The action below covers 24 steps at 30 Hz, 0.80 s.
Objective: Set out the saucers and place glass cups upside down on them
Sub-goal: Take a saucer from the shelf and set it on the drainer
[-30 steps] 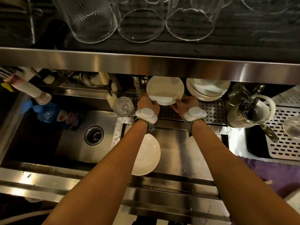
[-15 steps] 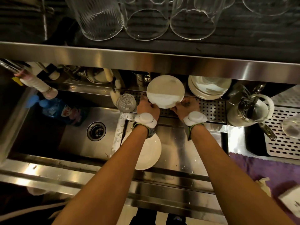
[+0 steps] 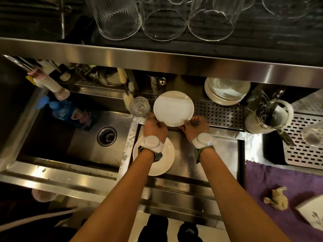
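Both hands hold one white saucer [image 3: 173, 108] by its near rim above the perforated drain strip [image 3: 218, 113]. My left hand [image 3: 153, 127] grips the rim's left side and my right hand [image 3: 195, 127] grips its right side. A second white saucer [image 3: 163, 165] lies flat on the steel counter under my left wrist. A stack of saucers [image 3: 227, 91] sits further back right, under the shelf. A small cut-glass cup [image 3: 139, 106] stands just left of the held saucer. Several large glass cups [image 3: 164, 20] stand upside down on the upper shelf.
A sink basin with a drain [image 3: 106, 136] and a blue soap bottle [image 3: 73, 114] lies to the left. A cutlery holder [image 3: 269, 116] stands at the right, beside a perforated tray [image 3: 304, 151]. A purple cloth [image 3: 279, 186] covers the near right counter.
The held saucer has come a little toward me and lower, away from the shelf's shadow. Both hands have stayed on its rim throughout.
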Tool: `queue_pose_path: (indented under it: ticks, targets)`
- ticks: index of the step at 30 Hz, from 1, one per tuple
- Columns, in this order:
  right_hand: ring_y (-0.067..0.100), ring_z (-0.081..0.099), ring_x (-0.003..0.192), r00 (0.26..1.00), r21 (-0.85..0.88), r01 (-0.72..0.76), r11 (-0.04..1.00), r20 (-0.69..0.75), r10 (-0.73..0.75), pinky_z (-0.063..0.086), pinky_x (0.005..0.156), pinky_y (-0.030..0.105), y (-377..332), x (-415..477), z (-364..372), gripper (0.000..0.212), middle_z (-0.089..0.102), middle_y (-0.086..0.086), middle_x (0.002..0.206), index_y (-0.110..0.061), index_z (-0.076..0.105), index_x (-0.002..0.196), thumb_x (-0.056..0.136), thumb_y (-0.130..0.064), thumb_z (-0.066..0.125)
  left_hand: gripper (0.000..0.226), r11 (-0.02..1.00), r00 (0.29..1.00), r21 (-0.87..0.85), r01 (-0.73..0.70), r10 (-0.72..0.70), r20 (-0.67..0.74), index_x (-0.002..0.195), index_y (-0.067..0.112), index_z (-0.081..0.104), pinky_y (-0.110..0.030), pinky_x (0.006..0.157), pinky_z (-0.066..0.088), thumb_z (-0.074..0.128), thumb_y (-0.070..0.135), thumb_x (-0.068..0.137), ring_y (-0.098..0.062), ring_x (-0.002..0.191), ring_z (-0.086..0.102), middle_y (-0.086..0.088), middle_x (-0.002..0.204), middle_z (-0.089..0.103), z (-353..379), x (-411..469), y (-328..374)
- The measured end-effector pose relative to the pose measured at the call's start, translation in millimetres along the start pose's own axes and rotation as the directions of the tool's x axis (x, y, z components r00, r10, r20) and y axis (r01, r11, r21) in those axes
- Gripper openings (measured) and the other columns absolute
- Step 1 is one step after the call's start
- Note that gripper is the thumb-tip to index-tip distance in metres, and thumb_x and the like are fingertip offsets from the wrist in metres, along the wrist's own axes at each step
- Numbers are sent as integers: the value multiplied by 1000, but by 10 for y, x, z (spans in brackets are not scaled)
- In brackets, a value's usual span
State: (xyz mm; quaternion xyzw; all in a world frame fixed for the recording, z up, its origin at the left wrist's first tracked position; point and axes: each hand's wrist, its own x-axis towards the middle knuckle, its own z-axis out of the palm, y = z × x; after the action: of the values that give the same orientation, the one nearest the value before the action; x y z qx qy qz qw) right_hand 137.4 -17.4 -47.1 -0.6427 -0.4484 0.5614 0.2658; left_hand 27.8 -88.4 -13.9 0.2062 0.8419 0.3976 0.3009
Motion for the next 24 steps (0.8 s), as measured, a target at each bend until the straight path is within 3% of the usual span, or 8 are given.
queue_pose_path:
  ticks: [6,10,24]
  targets:
    - [34,71,91,1000,-100,23,995,10,-23,60,87,53,61,-162,-3,19,69,12,92,-6,58,96,87,-14,72,28,1000,1000,18,-9,9,-24,114,10,56,-37,83,58,61,10,87,-32,95,69,-12,101,73,-59,-76,-128]
    - [38,71,98,1000,-69,-11,998,28,13,59,89,56,95,-223,12,24,72,22,101,2,58,106,89,-12,69,30,999,1000,36,-11,11,-24,117,9,55,-29,79,51,60,9,87,-32,95,69,-13,104,72,-66,-90,-182]
    - [41,73,95,986,-34,-126,991,108,129,58,91,57,80,-262,36,33,75,22,104,2,64,107,89,-26,70,32,995,1000,101,-6,8,-18,122,7,53,-34,86,52,59,12,91,-35,105,68,-16,111,72,-136,-66,-166]
